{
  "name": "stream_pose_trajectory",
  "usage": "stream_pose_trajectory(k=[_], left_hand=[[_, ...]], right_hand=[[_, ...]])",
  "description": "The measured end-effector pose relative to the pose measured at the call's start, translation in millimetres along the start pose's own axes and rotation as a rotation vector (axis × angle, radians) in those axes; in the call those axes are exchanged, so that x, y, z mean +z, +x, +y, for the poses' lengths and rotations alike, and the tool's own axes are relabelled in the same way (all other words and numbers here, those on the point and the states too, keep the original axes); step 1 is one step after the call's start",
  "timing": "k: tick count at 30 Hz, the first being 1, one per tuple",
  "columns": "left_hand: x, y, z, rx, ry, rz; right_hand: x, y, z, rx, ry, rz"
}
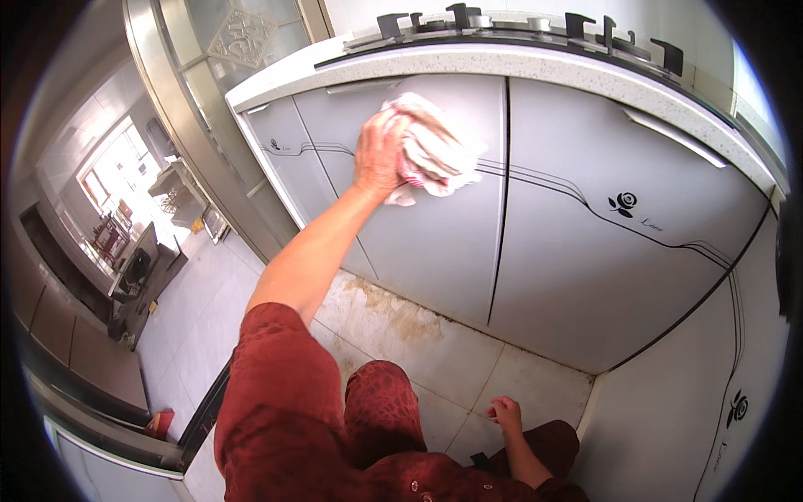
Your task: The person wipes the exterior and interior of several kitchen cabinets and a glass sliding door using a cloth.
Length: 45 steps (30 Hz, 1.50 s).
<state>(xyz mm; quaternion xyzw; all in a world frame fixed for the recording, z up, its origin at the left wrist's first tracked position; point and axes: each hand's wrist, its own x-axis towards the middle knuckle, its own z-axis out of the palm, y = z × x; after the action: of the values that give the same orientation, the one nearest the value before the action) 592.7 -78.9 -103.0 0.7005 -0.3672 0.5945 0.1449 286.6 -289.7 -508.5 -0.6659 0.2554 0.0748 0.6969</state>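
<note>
My left hand (378,154) grips a bunched white cloth (437,147) with pink-red and brownish patches. The cloth lies against the upper part of a grey cabinet door (433,245), partly covering its black line decoration. Motion blurs the cloth's right edge. Down by my knee, my right hand (505,414) hangs above the floor with its fingers curled, and no object shows in it. To the right is another grey door (583,276), which bears a black rose and lettering.
Above the doors runs a speckled pale countertop (552,66) with a gas hob (489,31). Brown stains (401,314) mark the floor tiles at the cabinet's foot. A grey side panel (671,376) closes off the right. A framed glass door (232,106) stands at left, beside a passage to another room.
</note>
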Motion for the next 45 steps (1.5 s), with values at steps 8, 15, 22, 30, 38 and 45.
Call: stream_pose_trajectory(k=[8, 15, 22, 30, 38, 45], left_hand=[[-35, 49, 6, 0.271, -0.035, 0.07], [-19, 50, -8, 0.112, 0.008, -0.003], [-19, 50, -27, 0.247, 0.022, -0.01], [-20, 11, -87, -0.102, 0.14, 0.045], [19, -69, -106, -0.475, 0.066, 0.242], [74, -232, -67, -0.991, 0.192, 0.127]], right_hand=[[-9, -6, -5, -0.01, -0.083, -0.001], [-14, -2, 3, -0.018, -0.07, 0.021], [-13, -5, -1, 0.003, -0.098, 0.013], [-8, -5, -4, 0.08, -0.097, -0.024], [-7, -22, -13, 0.125, -0.054, -0.066], [-6, -34, -15, 0.214, -0.049, -0.104]])
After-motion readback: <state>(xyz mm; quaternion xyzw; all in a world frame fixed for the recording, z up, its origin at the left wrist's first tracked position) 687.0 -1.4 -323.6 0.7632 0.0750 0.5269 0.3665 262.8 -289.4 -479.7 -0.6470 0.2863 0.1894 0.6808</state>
